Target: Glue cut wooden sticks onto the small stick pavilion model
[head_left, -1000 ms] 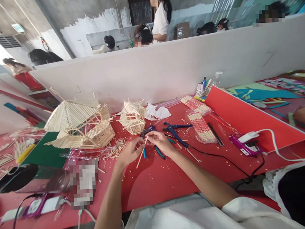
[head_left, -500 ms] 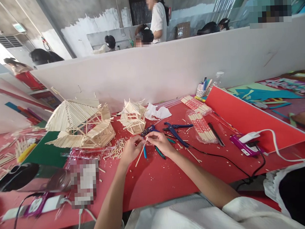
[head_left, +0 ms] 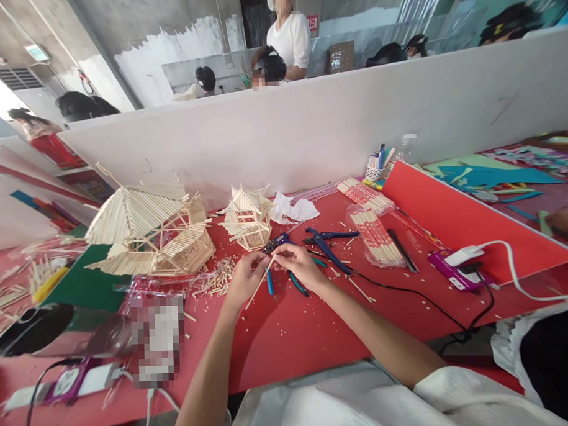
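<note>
A thin wooden stick (head_left: 256, 291) slants between my two hands above the red table, its lower end pointing toward me. My right hand (head_left: 299, 268) pinches its upper end between thumb and fingers. My left hand (head_left: 245, 279) is closed around the same upper part, fingertips meeting those of the right. Just beyond the hands lies a blue-handled cutting tool (head_left: 276, 240), partly hidden. A small pavilion model of sticks (head_left: 247, 217) stands behind my left hand. To its left is a larger stick pavilion (head_left: 149, 233). Cut stick pieces (head_left: 220, 278) are heaped beside my left hand.
Blue tools (head_left: 329, 248) with a black cable lie right of my hands. Packs of sticks (head_left: 377, 234) and a dark pen (head_left: 403, 251) are farther right, near a purple power strip (head_left: 458, 275). A phone (head_left: 158, 341) lies front left. A white partition (head_left: 309, 131) borders the table.
The stick's lower end has swung slightly to the left, while both hands stay nearly in place. The standing person behind the partition has turned.
</note>
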A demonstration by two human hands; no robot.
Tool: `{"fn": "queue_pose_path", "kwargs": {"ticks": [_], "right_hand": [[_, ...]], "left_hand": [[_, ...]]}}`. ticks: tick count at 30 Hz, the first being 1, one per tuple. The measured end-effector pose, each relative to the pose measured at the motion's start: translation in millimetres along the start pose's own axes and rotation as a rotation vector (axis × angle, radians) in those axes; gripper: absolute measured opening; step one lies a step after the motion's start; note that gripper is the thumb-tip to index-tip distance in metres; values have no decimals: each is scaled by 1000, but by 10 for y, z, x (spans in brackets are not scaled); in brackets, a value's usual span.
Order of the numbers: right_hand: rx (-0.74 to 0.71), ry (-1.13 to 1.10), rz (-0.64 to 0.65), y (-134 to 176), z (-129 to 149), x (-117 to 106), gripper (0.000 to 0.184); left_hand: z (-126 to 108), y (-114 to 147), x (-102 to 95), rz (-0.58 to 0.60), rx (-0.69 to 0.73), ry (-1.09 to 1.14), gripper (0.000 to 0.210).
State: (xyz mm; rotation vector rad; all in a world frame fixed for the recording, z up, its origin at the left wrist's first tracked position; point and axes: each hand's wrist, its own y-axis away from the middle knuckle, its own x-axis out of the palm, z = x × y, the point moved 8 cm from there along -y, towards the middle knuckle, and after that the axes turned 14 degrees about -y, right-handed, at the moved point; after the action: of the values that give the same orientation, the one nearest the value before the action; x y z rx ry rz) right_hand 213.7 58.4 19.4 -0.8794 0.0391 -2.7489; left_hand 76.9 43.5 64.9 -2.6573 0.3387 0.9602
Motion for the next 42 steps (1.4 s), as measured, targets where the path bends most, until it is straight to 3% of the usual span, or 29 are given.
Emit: {"fn": "queue_pose_path", "kwargs": {"ticks": [12,24,26,29,32,36,39,42], "right_hand": [[-5,57,41,3,-8,33,40],[39,15,71,13,2,76,40],[48,-1,71,22,12,83,40],[43,-12,65,32,43,82,41],[37,-16,55,32,69,69,41],[31,-23,62,26,82,67,41],[23,-26,66,26,79,65,39],[25,-19,69,26,52,61,39]], "left_hand": [[-33,17,-13,3,45,-40,34],[16,64,150,159,14,42,36],[28,72,95,141,34,-30,34],[146,64,-117,21,14,-316,30],[334,67,-353,-75,-85,-569,23],[554,110,-564,-53,-282,-901,23],[534,121,-640,-75,-293,-928,30],[430,89,-533,-31,-212,-721,41]]}}
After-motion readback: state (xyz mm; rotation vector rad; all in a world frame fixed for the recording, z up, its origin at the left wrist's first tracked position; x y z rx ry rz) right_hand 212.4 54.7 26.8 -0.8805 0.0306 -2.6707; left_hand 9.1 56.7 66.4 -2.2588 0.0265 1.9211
